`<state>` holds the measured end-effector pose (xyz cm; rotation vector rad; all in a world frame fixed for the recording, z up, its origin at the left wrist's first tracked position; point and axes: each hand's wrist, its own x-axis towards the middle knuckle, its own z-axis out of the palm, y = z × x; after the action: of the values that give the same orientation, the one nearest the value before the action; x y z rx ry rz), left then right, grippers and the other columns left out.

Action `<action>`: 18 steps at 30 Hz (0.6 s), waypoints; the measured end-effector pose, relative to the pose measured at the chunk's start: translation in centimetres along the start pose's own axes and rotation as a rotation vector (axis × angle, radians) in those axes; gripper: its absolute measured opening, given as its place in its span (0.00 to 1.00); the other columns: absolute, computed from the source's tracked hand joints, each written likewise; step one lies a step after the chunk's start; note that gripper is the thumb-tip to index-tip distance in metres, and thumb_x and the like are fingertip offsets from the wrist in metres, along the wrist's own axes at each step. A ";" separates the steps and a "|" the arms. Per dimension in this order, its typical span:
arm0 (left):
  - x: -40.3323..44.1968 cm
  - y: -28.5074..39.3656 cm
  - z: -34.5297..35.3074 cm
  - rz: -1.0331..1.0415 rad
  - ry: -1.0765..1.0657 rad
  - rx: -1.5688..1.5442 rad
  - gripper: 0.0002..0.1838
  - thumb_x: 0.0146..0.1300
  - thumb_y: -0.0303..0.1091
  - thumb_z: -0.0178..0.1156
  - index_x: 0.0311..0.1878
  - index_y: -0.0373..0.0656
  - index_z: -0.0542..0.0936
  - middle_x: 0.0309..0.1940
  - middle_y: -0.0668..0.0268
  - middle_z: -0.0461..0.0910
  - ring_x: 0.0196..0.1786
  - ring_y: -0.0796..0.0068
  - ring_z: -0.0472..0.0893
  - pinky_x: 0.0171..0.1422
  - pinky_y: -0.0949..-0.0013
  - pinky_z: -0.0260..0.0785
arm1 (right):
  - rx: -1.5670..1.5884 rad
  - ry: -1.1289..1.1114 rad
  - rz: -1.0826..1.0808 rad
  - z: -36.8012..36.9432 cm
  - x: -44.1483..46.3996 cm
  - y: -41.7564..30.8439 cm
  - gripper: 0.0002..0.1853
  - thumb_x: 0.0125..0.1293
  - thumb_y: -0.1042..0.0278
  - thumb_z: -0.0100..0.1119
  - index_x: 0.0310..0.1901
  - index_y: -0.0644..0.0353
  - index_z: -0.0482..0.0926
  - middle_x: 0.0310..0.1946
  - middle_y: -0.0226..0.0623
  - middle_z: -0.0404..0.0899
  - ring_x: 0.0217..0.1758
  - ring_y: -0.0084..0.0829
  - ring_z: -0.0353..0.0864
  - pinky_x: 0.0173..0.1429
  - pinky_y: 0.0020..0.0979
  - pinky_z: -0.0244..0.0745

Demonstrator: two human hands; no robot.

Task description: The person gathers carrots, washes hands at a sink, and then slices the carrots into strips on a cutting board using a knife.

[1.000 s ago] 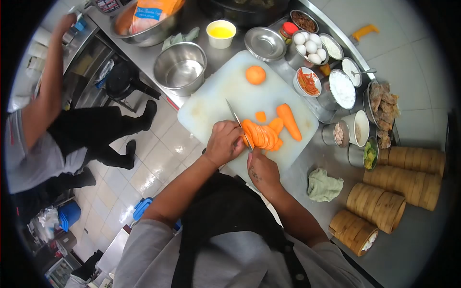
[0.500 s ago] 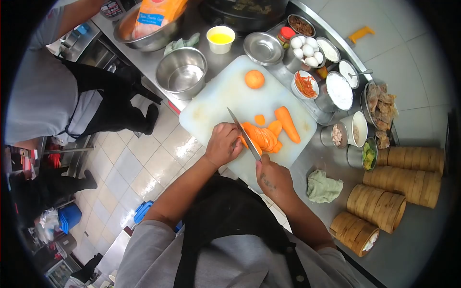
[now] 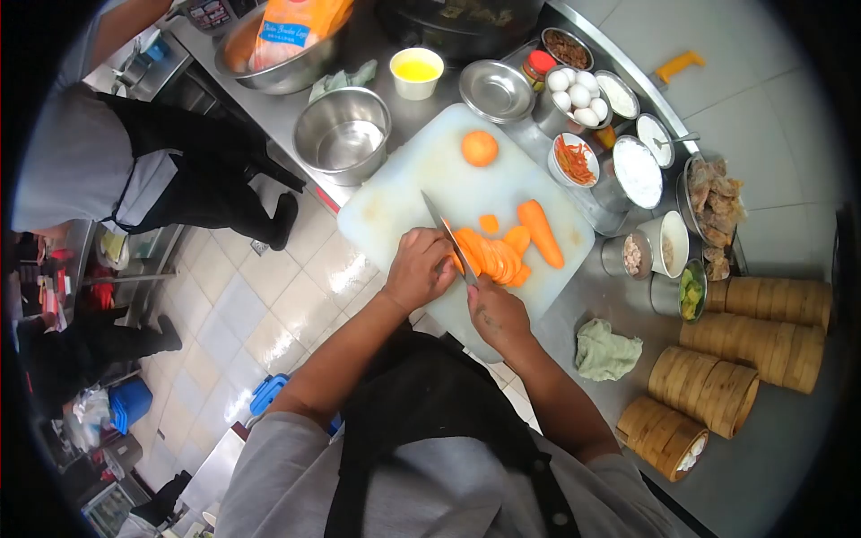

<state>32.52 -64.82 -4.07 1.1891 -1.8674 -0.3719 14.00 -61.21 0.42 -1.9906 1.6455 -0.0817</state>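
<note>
My right hand point(image 3: 499, 312) is wrapped around the handle of a kitchen knife point(image 3: 439, 216). Its blade stands close against the curled fingers of my left hand point(image 3: 420, 271), which press down on a piece of carrot mostly hidden under them. Thin carrot slices point(image 3: 491, 256) lie fanned out just right of the blade on a white cutting board point(image 3: 395, 197). Further right on the board is a peeled carrot length point(image 3: 540, 235), with a small carrot chunk point(image 3: 488, 223) beside the slices. A round orange piece point(image 3: 480, 148) sits near the board's far edge.
A steel bowl point(image 3: 341, 134) and a cup of yellow liquid point(image 3: 416, 73) stand beyond the board. To the right are a bowl of eggs point(image 3: 578, 93), a bowl of orange strips point(image 3: 574, 160), a green cloth point(image 3: 608, 350) and bamboo steamers point(image 3: 702, 390). Another person point(image 3: 170, 170) stands at left.
My right hand and the knife have shifted left, bringing the blade nearer my left hand and off the slices. My left hand stays in place on the carrot.
</note>
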 end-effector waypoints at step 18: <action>0.1 -0.3 -0.4 0.010 -0.005 0.085 0.15 0.49 0.26 0.67 0.43 0.43 0.81 0.46 0.60 0.79 0.51 0.56 0.77 0.55 0.56 0.67 | -0.159 -0.096 -0.049 -6.8 -4.3 -3.2 0.11 0.77 0.64 0.51 0.39 0.64 0.72 0.24 0.52 0.82 0.27 0.52 0.85 0.35 0.49 0.80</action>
<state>33.03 -64.93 -3.96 1.2358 -1.9093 -0.2927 13.19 -59.47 8.79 -2.1184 1.5852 0.1293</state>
